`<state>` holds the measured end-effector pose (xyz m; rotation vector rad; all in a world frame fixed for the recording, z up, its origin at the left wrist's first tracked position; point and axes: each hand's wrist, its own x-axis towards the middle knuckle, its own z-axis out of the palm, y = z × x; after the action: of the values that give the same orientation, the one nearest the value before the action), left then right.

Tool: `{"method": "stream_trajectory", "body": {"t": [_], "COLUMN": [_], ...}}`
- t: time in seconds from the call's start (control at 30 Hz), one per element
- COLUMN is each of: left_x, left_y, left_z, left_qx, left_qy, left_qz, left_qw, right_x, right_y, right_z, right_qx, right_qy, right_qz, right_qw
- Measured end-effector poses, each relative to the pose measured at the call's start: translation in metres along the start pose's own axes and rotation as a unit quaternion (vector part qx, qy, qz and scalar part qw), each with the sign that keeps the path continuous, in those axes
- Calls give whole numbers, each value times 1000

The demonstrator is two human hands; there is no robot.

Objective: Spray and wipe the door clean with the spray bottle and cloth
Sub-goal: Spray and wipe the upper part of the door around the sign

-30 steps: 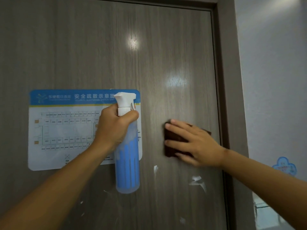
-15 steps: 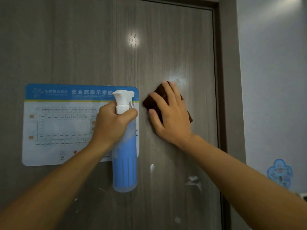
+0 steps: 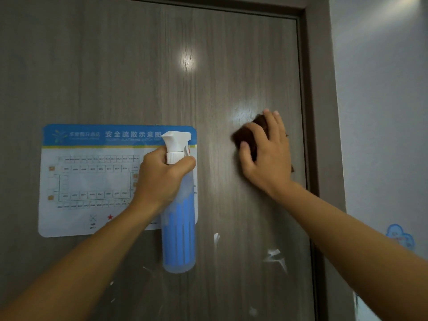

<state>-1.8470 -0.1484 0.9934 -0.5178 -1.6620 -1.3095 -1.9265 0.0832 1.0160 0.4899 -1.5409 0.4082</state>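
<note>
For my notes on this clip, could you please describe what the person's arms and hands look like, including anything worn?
Both forearms are bare as far as the frame shows: no sleeves, gloves, watch or bracelets. The left hand and the right hand show no rings, and the visible fingernails look short and unpainted. Blur hides finer detail.

Upright blue spray bottle (image 3: 178, 230) before grey wood-grain door (image 3: 139, 72), dark brown cloth (image 3: 251, 135) flat against it.

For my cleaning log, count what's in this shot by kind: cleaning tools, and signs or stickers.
Cleaning tools: 2, the spray bottle and the brown cloth.
Signs or stickers: 2, the evacuation plan and the blue wall sticker.
Total: 4
</note>
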Motion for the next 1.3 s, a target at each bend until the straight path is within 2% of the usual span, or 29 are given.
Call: {"method": "stream_trajectory", "body": {"t": [0.07,0.13,0.23,0.3,0.37,0.43,0.57,0.67,0.73,0.8,0.87,0.93,1.0,1.07,1.17,1.3], "left_x": [0,1,2,1,1,1,0,1,1,1,0,0,1,1,0,0], "left_y": [1,1,0,0,-1,-1,-1,-1,-2,-3,-2,-2,-4,-6,-6,-3], "left_z": [0,0,0,-1,-1,-1,-1,-1,-2,-2,-3,-3,-4,-4,-4,-3], "left_qx": [-1,0,3,8,6,2,-2,-1,-1,-3,-2,-2,-4,-4,6,2], "left_qy": [5,9,12,10,6,-3,-5,-6,-8,-10,-13,-14,-13,-11,-13,-7], "left_qz": [5,9,7,7,8,6,6,6,3,5,8,9,5,1,5,9], "left_qw": [1000,1000,1000,1000,1000,1000,1000,1000,1000,1000,1000,1000,1000,1000,1000,1000], "right_x": [9,10,-7,-27,-44,-51,-24,6,15,12,-1,-24,-51,-73,-82,-47], "right_y": [-26,-42,-39,-19,8,37,60,40,20,2,-7,-2,17,43,68,55], "right_z": [9,14,17,11,0,-14,-29,-22,-12,-3,3,2,-5,-16,-30,-26], "right_qx": [18,38,35,19,-3,-12,-20,3,4,-4,6,20,1,-21,-8,12], "right_qy": [23,15,-49,-112,-163,-171,-109,-22,22,42,22,-39,-111,-150,-121,-33], "right_qz": [23,-17,-188,-317,-386,-370,-215,-64,20,67,29,-99,-249,-301,-205,-67], "right_qw": [999,999,980,942,908,913,970,998,1000,997,999,994,962,941,971,997]}}
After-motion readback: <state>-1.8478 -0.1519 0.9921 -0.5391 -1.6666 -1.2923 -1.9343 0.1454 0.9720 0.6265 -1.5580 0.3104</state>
